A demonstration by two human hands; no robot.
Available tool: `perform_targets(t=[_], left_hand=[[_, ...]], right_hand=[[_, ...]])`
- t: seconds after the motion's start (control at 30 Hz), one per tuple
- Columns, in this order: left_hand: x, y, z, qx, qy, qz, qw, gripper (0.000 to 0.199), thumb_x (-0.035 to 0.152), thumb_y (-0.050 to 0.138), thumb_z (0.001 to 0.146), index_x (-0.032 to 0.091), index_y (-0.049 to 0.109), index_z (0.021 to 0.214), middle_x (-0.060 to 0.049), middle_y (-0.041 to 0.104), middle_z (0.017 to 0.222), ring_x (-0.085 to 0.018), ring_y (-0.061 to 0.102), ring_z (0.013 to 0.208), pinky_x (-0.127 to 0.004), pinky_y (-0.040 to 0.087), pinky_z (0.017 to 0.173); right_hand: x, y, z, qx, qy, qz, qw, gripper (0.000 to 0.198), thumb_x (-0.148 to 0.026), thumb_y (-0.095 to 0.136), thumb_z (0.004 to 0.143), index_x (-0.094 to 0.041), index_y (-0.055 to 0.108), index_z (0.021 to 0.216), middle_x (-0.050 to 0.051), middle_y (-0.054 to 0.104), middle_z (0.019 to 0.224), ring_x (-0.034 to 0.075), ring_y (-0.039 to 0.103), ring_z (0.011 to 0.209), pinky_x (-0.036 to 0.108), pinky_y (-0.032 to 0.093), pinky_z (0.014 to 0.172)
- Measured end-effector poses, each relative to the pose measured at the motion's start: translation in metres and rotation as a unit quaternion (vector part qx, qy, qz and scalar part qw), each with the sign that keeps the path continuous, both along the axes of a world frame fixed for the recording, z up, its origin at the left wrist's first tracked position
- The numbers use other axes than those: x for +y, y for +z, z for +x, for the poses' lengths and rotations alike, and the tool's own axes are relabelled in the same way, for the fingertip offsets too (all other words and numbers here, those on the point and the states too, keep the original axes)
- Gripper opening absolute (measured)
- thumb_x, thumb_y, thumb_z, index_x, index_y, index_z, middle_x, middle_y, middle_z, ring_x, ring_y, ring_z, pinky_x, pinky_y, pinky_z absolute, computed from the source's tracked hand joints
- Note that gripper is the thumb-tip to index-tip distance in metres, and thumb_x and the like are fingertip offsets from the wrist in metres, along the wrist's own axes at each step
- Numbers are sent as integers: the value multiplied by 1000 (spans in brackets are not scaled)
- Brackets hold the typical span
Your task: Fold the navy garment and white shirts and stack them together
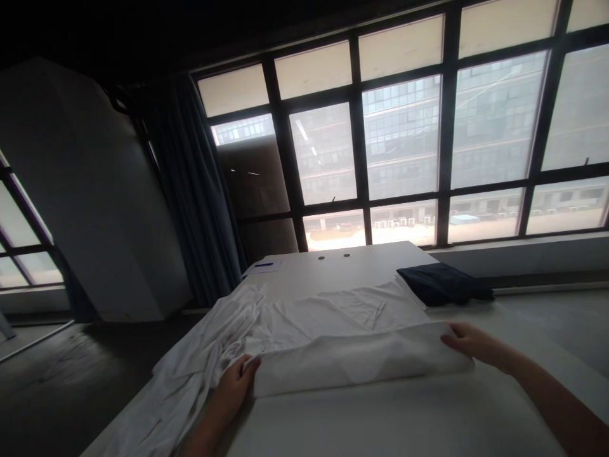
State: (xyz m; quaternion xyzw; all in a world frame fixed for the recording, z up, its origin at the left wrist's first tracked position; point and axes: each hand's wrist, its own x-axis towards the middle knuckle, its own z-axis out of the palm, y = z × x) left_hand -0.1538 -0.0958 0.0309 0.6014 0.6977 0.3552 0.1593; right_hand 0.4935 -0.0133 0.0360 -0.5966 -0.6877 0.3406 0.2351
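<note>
White cloth [352,362] gripped both sides!
Left hand [238,382] grasps one end of its fold, right hand [469,343] the other; dark cloth [440,284] lies on the table [333,273].

Main light: daylight, which comes through the large windows [401,136] beyond the left hand [235,385] and the right hand [469,341].
Glare: lower panes are almost washed out to white; on the upper glass there are pale streaks, like reflections.
Darkest part: the ceiling [118,25], high above the hands, nearly black.
Curtain [190,165]: dim, beyond the left hand, its folds hardly readable.
Held white cloth [352,365]: greyish between the hands, with soft shading.
Floor [61,368]: dark to the left of the left hand, with a faint shine.
Sharpness: rather soft; the hands look slightly blurred.
Distortion: window frames lean, and outer parts appear stretched.
</note>
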Motion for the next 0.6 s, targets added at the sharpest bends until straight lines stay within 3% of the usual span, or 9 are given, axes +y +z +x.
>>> perform_targets(t=[0.13,0.3,0.4,0.6], left_hand=[[1,-6,2,70,-7,12,997,50,65,39,95,22,63,86,-2,70,80,-24,66,82,-29,46,76],[5,-15,2,159,49,4,986,49,63,35,98,25,52,74,-1,65,70,-23,64,71,-29,39,67],[9,-18,2,188,68,-2,980,49,62,34,99,25,48,71,-1,64,67,-23,63,69,-29,36,65],[11,-14,6,212,90,-13,973,50,60,32,99,25,53,70,-5,68,69,-26,66,73,-30,36,65]], right_hand=[[13,-25,-22,-154,-62,66,984,38,-43,44,95,-18,72,103,13,76,110,29,70,102,31,49,86],[10,-52,-37,-241,-145,64,957,45,-38,29,102,-16,66,112,20,74,104,33,71,96,40,47,80],[5,-55,-39,-267,-156,67,949,46,-39,26,103,-19,64,117,19,74,106,33,71,94,41,46,77],[2,-51,-38,-295,-153,72,940,41,-39,28,103,-21,65,108,15,75,98,30,71,91,37,45,72]])
